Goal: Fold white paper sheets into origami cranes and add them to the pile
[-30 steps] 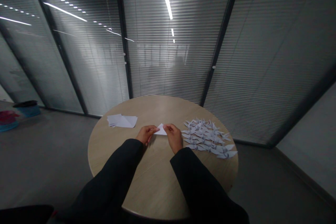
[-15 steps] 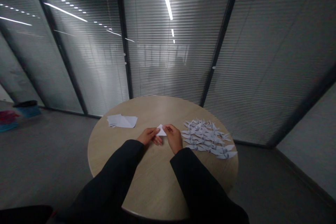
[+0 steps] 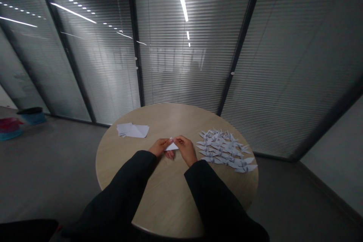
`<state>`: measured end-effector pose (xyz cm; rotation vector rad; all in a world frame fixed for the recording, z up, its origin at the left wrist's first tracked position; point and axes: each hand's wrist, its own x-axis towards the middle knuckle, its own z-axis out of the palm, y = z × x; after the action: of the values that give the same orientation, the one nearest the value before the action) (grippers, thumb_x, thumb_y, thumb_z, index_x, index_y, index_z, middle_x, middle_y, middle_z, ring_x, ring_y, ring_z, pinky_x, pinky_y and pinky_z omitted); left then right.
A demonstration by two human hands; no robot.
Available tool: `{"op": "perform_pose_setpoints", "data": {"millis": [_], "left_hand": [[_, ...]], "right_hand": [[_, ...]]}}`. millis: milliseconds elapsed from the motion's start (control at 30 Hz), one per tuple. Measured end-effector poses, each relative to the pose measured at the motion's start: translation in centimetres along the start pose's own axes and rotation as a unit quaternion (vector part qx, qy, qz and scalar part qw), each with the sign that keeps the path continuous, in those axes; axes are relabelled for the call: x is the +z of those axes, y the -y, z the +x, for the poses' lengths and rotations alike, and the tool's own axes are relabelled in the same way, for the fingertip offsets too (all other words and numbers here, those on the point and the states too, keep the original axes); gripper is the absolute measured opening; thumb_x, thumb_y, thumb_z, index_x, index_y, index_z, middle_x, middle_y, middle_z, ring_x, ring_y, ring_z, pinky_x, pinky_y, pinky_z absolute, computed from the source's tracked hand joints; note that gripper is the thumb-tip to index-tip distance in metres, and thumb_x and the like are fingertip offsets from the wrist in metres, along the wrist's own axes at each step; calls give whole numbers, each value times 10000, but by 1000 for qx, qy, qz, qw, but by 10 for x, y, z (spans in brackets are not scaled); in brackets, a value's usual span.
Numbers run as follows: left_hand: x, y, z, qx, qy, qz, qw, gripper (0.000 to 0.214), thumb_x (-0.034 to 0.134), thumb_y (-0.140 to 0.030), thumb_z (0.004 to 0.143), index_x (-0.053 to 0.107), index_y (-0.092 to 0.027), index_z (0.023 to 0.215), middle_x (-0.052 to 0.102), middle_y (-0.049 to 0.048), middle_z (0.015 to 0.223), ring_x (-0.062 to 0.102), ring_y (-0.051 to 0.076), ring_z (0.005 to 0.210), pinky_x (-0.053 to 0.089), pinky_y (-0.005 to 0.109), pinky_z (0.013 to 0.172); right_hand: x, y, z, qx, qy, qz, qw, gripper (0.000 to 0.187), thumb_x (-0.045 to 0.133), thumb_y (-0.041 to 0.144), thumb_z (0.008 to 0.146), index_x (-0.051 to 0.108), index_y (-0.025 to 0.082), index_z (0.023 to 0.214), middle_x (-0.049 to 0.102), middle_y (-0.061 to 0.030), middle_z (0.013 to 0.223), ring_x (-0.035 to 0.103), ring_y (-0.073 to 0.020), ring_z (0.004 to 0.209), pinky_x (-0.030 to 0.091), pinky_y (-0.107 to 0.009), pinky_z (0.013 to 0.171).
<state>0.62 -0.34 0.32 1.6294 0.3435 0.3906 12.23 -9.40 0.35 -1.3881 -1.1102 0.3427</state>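
Near field first: black sleeves (image 3: pixel 121 189) run in from the bottom edge on both sides to a round, light wood-grain table (image 3: pixel 159 200). Left hand (image 3: pixel 160 147) and right hand (image 3: pixel 185 150) are close together at 12 o'clock, fingers meeting over a small piece of folded white paper (image 3: pixel 171 146), which is pinched between them just above the tabletop; the hands hide most of it, so its full shape is hard to make out. At 11 o'clock, near the far rim, lies a loose stack of white paper sheets (image 3: pixel 132 130), apart from the left hand. At 1 to 2 o'clock, just beside the right hand, lies a dense group of white origami cranes (image 3: pixel 225 149), set close in rows, many touching. Beyond the table, glass partitions with slatted blinds (image 3: pixel 181 60) stand from about 10 to 2 o'clock, showing blurred reflections of ceiling lights. At 10 o'clock, on the grey floor (image 3: pixel 51 162), sit a blue tub (image 3: pixel 34 119) with a dark lid or cover and a shallow blue basin (image 3: pixel 8 135) holding something red, too small to identify. A dark shape (image 3: pixel 25 230) is cut off at the bottom left corner.
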Motion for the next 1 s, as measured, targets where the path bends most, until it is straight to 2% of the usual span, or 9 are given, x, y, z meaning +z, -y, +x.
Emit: {"op": "perform_pose_setpoints", "data": {"millis": [200,400,500,633,733,867,1000], "left_hand": [[0,-8,-7,-14,-60,109,992,532,446,-665,754,540,-142,714,404,-69,305,337,66,224,239,175,286],[-1,-12,-10,-25,-64,132,989,522,432,-657,768,545,-148,739,364,-86,298,295,67,213,201,184,283],[-1,-8,-8,-27,-67,126,989,523,434,-658,766,540,-148,716,389,-74,300,332,76,224,230,185,296],[-1,-3,-2,-10,-35,61,997,565,460,-689,727,540,-130,691,547,3,406,500,107,324,356,197,367],[-2,0,2,2,-35,32,999,570,535,-681,684,550,-112,711,620,50,506,576,134,414,425,224,429],[-4,2,3,17,-46,14,999,545,581,-652,671,545,-111,730,640,63,543,599,147,450,446,239,454],[-5,0,2,14,-36,21,999,546,573,-655,675,551,-111,716,634,60,527,587,140,430,427,229,438]], "right_hand": [[0,-1,0,-6,1,3,1000,162,573,348,748,630,199,722,651,-6,688,598,-160,663,462,-257,624],[1,-1,0,-3,5,-2,1000,164,564,346,752,623,196,721,651,-6,686,598,-157,659,464,-250,616],[1,1,-1,-10,2,-6,1000,165,549,336,764,621,192,730,646,-10,698,595,-155,662,461,-255,630],[1,4,-2,-16,-23,-30,999,138,544,308,769,617,200,725,641,-10,699,585,-154,658,451,-255,626],[0,5,-2,-14,-43,-41,998,129,542,301,773,614,207,721,643,-6,697,580,-150,651,445,-250,614],[1,4,-1,-4,-54,-40,998,114,555,298,762,608,211,711,641,0,688,578,-147,644,443,-246,608],[3,2,-1,-2,-36,-17,999,117,559,306,752,618,208,734,648,-1,703,583,-148,657,452,-248,622]]}}
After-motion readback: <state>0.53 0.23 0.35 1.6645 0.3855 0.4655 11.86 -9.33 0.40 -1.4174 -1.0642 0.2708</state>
